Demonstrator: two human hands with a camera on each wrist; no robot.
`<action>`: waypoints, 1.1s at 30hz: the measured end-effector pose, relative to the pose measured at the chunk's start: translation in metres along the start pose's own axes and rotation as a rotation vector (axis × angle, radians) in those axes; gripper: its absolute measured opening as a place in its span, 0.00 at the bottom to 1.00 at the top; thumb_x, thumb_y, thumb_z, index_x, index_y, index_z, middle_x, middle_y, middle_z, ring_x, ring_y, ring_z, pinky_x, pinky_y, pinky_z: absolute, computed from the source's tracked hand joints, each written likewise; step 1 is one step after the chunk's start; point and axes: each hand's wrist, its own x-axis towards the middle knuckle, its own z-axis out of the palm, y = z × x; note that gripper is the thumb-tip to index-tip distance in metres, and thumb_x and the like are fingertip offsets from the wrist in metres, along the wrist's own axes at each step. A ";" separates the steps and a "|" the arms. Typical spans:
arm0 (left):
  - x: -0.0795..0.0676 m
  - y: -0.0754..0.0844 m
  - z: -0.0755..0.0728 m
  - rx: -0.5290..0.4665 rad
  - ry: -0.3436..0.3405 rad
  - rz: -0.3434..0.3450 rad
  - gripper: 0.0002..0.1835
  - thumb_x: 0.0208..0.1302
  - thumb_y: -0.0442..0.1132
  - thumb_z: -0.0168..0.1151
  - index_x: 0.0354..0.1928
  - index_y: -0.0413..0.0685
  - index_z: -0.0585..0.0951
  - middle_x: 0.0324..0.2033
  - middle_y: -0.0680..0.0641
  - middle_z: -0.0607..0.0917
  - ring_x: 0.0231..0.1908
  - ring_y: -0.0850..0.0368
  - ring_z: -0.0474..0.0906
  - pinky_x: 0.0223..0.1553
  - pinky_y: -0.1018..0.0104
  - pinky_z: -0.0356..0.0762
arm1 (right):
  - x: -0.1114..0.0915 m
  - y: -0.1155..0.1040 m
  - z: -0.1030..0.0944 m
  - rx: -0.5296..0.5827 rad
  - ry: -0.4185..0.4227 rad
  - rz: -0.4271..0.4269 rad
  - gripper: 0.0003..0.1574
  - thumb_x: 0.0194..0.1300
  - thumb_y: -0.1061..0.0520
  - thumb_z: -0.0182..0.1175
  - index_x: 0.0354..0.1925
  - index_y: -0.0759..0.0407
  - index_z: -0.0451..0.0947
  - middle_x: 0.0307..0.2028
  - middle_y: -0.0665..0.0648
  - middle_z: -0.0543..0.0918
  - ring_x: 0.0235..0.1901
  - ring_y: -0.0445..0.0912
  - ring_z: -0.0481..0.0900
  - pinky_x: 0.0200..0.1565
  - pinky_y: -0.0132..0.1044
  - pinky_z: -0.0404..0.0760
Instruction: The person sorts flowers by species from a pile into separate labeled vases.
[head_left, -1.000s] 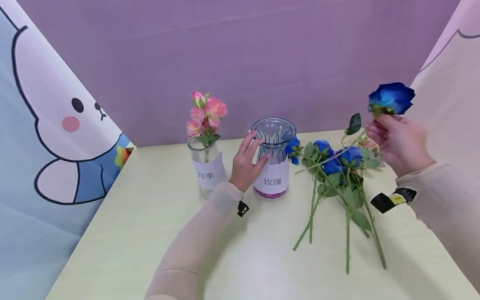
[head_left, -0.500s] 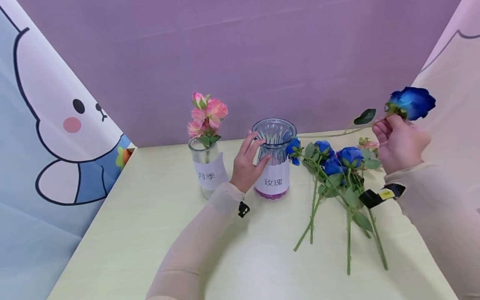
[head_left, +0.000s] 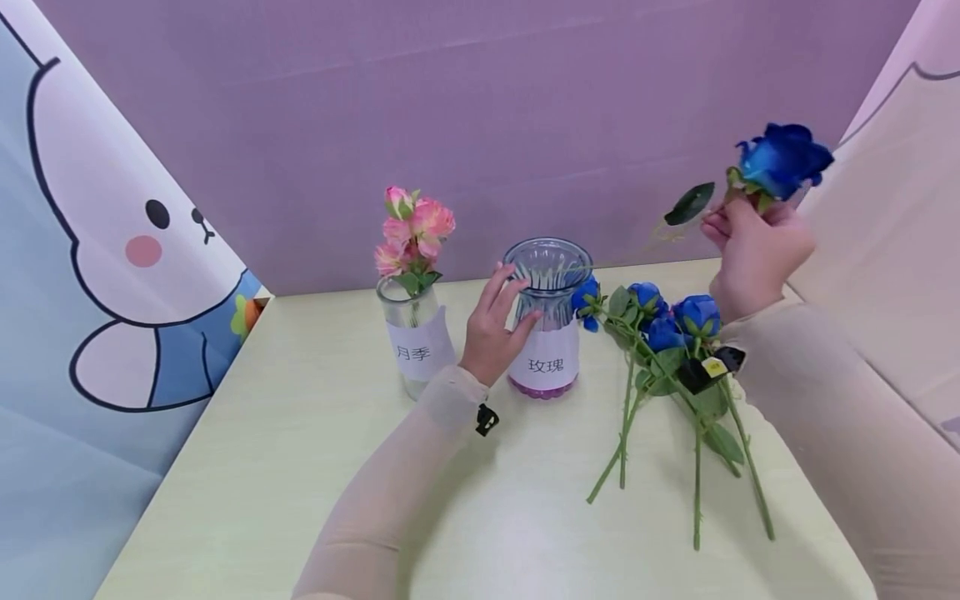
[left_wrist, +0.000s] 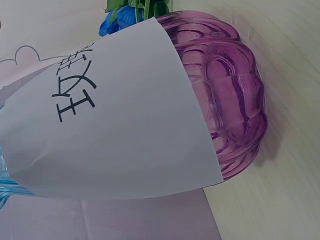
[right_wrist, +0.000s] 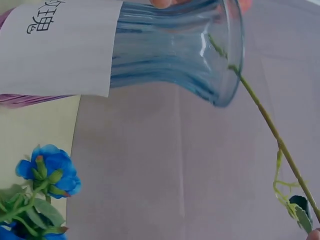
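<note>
Several pink, ruffled, cloth-looking flowers point(head_left: 415, 229) stand up in a thin, clear glass vase point(head_left: 397, 310) with a white paper label on the left, so that part looks done. Next comes the left hand point(head_left: 493, 327), with its fingers spread and only a little bent. It touches the side and rim of a wide, wavy glass vase point(head_left: 553, 312), blue on top and purple at the bottom, with a white paper label too. No blue flower stands in this vase yet, so filling it looks like the part that is left. More to the right, four blue roses with green stems and leaves point(head_left: 697, 315) lie in a pile on the pale wooden table point(head_left: 300, 467). Above the pile, the right hand point(head_left: 761, 250) pinches one big blue rose with a long green stem point(head_left: 787, 162) just under its bloom. That rose is up in the air, tipped over, with its stem pointing left, toward the left hand. The stem's end shows at the wide vase's rim, maybe just inside; I can't be sure.
</note>
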 end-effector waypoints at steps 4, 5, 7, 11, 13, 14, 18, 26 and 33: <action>-0.001 -0.002 -0.001 0.004 0.005 0.002 0.24 0.53 0.32 0.72 0.51 0.36 0.73 0.56 0.33 0.73 0.64 0.36 0.65 0.57 0.63 0.72 | -0.008 0.009 0.019 -0.076 -0.096 -0.066 0.10 0.55 0.72 0.64 0.38 0.67 0.83 0.26 0.59 0.84 0.18 0.45 0.81 0.25 0.31 0.83; -0.001 -0.003 -0.002 0.005 0.005 0.002 0.24 0.53 0.32 0.72 0.51 0.36 0.73 0.56 0.33 0.73 0.64 0.36 0.64 0.57 0.63 0.72 | -0.011 0.011 0.023 -0.101 -0.122 -0.083 0.10 0.55 0.72 0.63 0.37 0.67 0.83 0.26 0.59 0.84 0.18 0.45 0.81 0.25 0.31 0.83; -0.001 -0.003 -0.003 0.007 0.005 0.000 0.24 0.53 0.32 0.71 0.51 0.36 0.73 0.56 0.33 0.73 0.64 0.36 0.64 0.57 0.62 0.72 | -0.015 0.015 0.029 -0.154 -0.174 -0.107 0.10 0.54 0.71 0.63 0.37 0.67 0.84 0.27 0.58 0.85 0.20 0.44 0.82 0.27 0.30 0.83; -0.002 -0.004 -0.004 0.008 0.004 -0.007 0.24 0.53 0.32 0.72 0.51 0.36 0.73 0.56 0.32 0.73 0.64 0.36 0.64 0.56 0.62 0.72 | -0.023 0.020 0.039 -0.234 -0.290 -0.130 0.10 0.53 0.69 0.67 0.37 0.68 0.85 0.28 0.56 0.86 0.21 0.43 0.82 0.29 0.29 0.83; -0.002 -0.004 -0.004 0.002 0.004 -0.009 0.24 0.53 0.32 0.72 0.51 0.36 0.73 0.56 0.33 0.73 0.64 0.36 0.64 0.56 0.62 0.72 | -0.026 0.021 0.042 -0.274 -0.338 -0.130 0.11 0.52 0.68 0.69 0.38 0.68 0.85 0.28 0.55 0.86 0.22 0.43 0.83 0.30 0.29 0.83; -0.002 -0.004 -0.004 -0.002 0.004 -0.009 0.24 0.53 0.32 0.72 0.51 0.36 0.73 0.56 0.33 0.73 0.64 0.36 0.64 0.56 0.62 0.72 | -0.027 0.022 0.043 -0.292 -0.359 -0.131 0.12 0.52 0.67 0.69 0.38 0.69 0.85 0.28 0.55 0.86 0.22 0.43 0.83 0.30 0.29 0.83; -0.002 -0.005 -0.004 -0.012 0.006 -0.002 0.24 0.53 0.32 0.71 0.51 0.36 0.73 0.56 0.33 0.73 0.64 0.36 0.64 0.57 0.62 0.72 | -0.032 0.027 0.044 -0.377 -0.409 -0.114 0.11 0.53 0.67 0.69 0.37 0.69 0.85 0.25 0.51 0.86 0.22 0.41 0.84 0.31 0.28 0.83; -0.003 -0.005 -0.004 -0.009 0.009 0.004 0.25 0.53 0.31 0.72 0.51 0.36 0.73 0.56 0.33 0.73 0.64 0.36 0.64 0.56 0.63 0.72 | -0.034 0.040 0.040 -0.616 -0.502 -0.085 0.11 0.56 0.64 0.68 0.39 0.69 0.85 0.27 0.45 0.86 0.27 0.38 0.85 0.34 0.26 0.82; -0.003 -0.002 0.004 -0.018 0.019 -0.003 0.24 0.54 0.31 0.71 0.51 0.36 0.72 0.56 0.32 0.73 0.64 0.36 0.64 0.57 0.65 0.71 | -0.031 0.048 0.032 -0.731 -0.537 -0.082 0.07 0.61 0.62 0.64 0.38 0.62 0.86 0.31 0.43 0.86 0.40 0.39 0.81 0.53 0.37 0.79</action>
